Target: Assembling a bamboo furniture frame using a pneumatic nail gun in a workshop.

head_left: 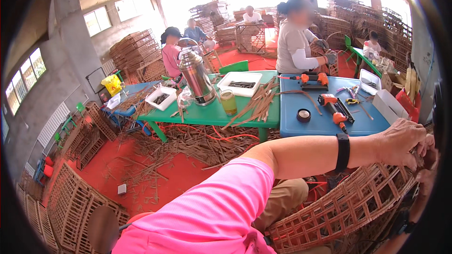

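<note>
Holds the left arm (299, 156) out to the right, bent at the elbow, with the forearm (325, 153) nearly level and the left hand (402, 142) curled, knuckles uppermost. Slants the right forearm (395, 243) up from the lower right, with the right hand (427, 176) just below the left one, partly dim at the rim of the view.

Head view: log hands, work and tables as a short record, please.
Left hand: at the upper right end of the woven basketwork; grip unclear
Right hand: beside the left, near picture edge; grip unclear
Blue table: two orange-black power tools, dark roll
Green table: metal flask, jar, loose strips
</note>
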Motion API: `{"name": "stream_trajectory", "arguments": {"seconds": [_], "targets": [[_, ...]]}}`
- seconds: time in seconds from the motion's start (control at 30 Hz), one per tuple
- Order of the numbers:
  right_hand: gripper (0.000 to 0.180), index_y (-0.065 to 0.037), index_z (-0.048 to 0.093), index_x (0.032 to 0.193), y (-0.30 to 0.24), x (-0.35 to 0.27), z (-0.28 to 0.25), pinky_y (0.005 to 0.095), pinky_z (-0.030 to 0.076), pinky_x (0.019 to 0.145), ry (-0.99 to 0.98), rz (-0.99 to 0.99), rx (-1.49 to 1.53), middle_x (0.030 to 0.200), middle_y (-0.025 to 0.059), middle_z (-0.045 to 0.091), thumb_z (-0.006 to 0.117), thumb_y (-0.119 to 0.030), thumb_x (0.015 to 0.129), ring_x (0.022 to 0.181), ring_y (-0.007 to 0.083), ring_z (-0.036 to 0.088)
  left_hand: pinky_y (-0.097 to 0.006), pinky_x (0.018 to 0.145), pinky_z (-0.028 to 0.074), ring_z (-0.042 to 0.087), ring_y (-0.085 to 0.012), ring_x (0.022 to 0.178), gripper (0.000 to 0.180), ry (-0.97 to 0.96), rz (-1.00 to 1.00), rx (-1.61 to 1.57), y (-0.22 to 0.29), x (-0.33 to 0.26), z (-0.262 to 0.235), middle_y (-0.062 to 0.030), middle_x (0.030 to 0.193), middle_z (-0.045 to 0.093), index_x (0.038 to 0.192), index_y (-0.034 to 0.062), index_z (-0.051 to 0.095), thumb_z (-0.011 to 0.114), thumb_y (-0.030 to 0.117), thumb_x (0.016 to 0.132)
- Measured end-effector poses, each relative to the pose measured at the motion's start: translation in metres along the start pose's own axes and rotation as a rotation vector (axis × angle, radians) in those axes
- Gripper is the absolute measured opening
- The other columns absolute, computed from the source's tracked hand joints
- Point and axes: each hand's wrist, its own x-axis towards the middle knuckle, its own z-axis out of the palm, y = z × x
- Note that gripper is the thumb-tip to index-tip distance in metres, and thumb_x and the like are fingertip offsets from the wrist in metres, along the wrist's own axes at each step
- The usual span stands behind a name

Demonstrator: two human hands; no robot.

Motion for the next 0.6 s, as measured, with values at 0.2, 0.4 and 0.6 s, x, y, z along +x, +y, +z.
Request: {"name": "stream_trajectory", "arguments": {"seconds": [0.2,0.4,0.6], "targets": [[0.058,-0.011,0.050,0.094,0.010,0.002,-0.001,0.0298,0.043,0.088,-0.015,-0.011,0.053,0.096,0.0015,0.052,0.092,-0.028,0.059,0.095,0.0144,0.053,-0.042,0.072,0.051,0.067,-0.0310,0.084,0.032,-0.047,0.005,-0.047,-0.004,0.005,0.009,-0.0072,0.083,0.069,0.067,0.0089,0.062,0.085,0.023,0.049],[0.058,-0.011,0.049,0.093,0.020,0.016,0.004,0.0296,0.043,0.087,-0.045,-0.055,0.103,0.095,0.0016,0.052,0.093,-0.027,0.058,0.094,0.0144,0.053,-0.042,0.071,0.052,0.067,-0.0292,0.081,0.033,-0.018,0.018,-0.026,0.000,0.002,0.005,-0.0045,0.082,0.071,0.066,0.0086,0.061,0.086,0.021,0.049],[0.059,-0.011,0.049,0.092,0.030,0.030,0.010,0.0294,0.043,0.086,-0.079,-0.101,0.149,0.095,0.0017,0.052,0.093,-0.026,0.057,0.093,0.0145,0.053,-0.042,0.069,0.051,0.065,-0.0301,0.079,0.027,-0.009,0.020,-0.047,-0.005,0.000,0.006,-0.0069,0.078,0.065,0.069,0.0105,0.062,0.081,0.023,0.055]]}}
